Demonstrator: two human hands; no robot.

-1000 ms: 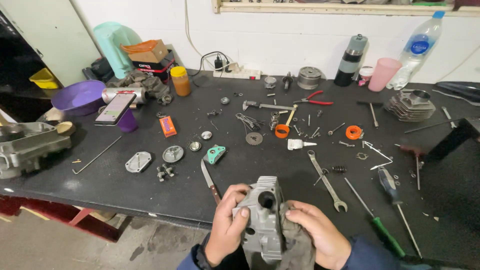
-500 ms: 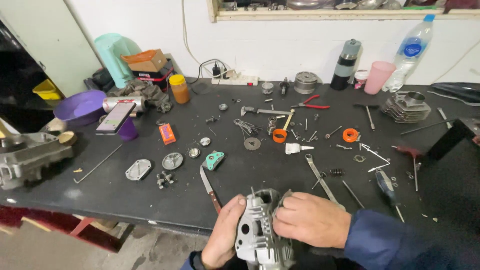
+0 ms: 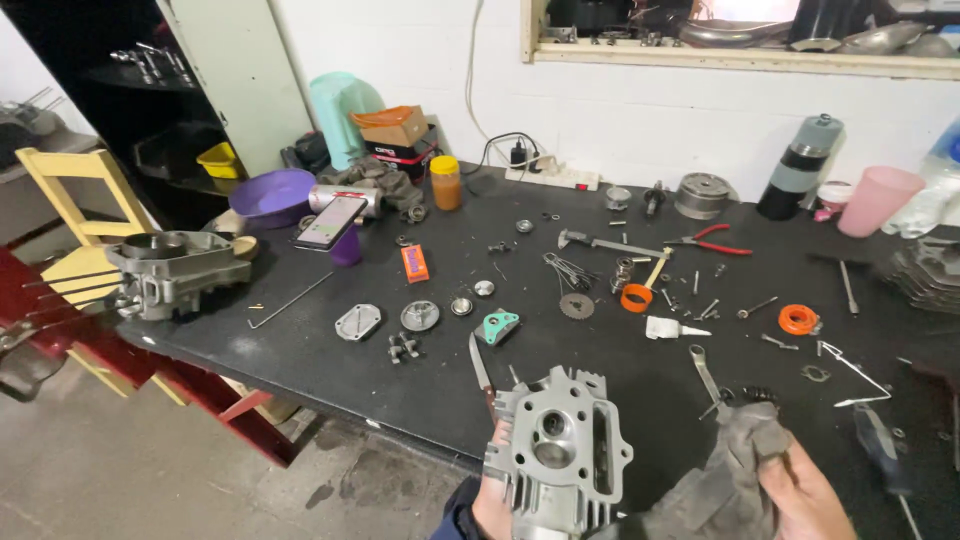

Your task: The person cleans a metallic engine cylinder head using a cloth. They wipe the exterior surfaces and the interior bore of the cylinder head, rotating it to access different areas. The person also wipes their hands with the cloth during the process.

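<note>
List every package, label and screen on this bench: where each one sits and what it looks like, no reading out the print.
Phone: back left, propped against a purple cup, screen lit pale.
Cardboard box: back, by the wall, brown, on a black box with a red stripe.
Orange packet: small, flat, right of the phone.
Jar: amber, yellow lid, beside the boxes.
Plastic bottle: far right, clear, label mostly cut off.

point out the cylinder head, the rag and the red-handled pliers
cylinder head (image 3: 560,450), head view, flat machined face
rag (image 3: 725,480), head view, bunched middle
red-handled pliers (image 3: 712,241), head view, upper red handle
</note>
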